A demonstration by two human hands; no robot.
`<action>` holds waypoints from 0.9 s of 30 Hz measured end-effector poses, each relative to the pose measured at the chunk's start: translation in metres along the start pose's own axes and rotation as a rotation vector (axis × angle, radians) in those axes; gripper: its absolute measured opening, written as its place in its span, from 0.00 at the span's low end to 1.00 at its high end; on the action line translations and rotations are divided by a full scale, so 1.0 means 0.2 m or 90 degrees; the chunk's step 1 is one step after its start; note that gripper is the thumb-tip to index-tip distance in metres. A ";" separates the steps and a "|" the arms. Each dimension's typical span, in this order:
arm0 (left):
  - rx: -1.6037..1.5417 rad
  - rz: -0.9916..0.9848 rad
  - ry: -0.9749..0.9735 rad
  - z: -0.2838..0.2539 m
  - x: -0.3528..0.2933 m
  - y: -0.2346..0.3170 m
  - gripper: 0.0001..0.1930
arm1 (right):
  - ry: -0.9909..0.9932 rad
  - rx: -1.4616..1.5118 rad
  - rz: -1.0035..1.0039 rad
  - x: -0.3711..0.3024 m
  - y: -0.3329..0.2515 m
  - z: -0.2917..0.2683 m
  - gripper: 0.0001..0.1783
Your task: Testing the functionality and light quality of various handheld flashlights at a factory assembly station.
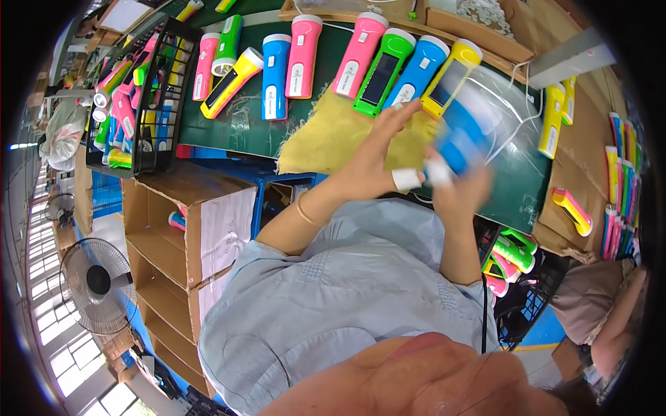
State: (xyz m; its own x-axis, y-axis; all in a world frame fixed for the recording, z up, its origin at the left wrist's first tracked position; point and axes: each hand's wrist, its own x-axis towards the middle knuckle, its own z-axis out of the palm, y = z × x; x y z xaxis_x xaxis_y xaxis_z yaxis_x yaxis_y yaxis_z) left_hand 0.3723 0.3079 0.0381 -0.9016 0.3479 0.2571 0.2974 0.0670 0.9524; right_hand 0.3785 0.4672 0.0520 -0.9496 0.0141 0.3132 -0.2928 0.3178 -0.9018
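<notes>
My right hand (pixel 463 186) grips a blue flashlight (pixel 463 142), smeared by motion, above the right part of the green table. White tape wraps a digit of this hand. Beside it, my left hand (pixel 380 149) has its fingers stretched out with the taped thumb apart, and nothing shows in it. Under the hands lies a yellow cloth (pixel 312 137). Just beyond them stretches a row with a pink flashlight (pixel 359 55), a green flashlight (pixel 383 73), another blue flashlight (pixel 419 69) and a yellow flashlight (pixel 452 78). My left fingertips come close to that row.
More flashlights lie at the back left of the table (pixel 239 135). A black crate (pixel 170 97) full of flashlights stands at the left, above a cardboard shelf (pixel 163 243). White cable (pixel 510 104) crosses the right side. Another person's arm (pixel 617 319) shows at far right.
</notes>
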 end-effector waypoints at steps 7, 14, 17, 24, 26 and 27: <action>-0.482 -0.159 0.120 0.14 0.09 -0.04 0.20 | -0.201 0.125 0.117 -0.15 0.16 0.03 0.18; -0.597 -0.300 0.117 0.05 0.22 0.04 0.16 | -0.078 0.239 0.223 -0.13 0.24 -0.14 0.12; -0.671 -0.317 0.117 0.05 0.27 0.07 0.17 | -0.078 0.221 0.232 -0.13 0.23 -0.14 0.11; -0.597 -0.354 0.123 0.04 0.31 -0.01 0.17 | -0.082 0.261 0.270 -0.13 0.22 -0.11 0.11; -0.493 -0.323 0.164 0.05 0.32 -0.03 0.13 | -0.093 0.279 0.230 -0.09 0.23 -0.13 0.11; -0.423 -0.301 0.163 0.03 0.34 -0.03 0.12 | -0.072 0.309 0.226 -0.07 0.21 -0.13 0.12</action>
State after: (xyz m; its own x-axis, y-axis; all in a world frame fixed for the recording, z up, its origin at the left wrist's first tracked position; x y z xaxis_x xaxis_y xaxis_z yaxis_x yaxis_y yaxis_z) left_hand 0.3107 0.3376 0.0497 -0.9513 0.1944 -0.2392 -0.3024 -0.4376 0.8468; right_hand 0.3816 0.5048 0.0177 -0.9967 -0.0698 -0.0410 0.0516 -0.1568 -0.9863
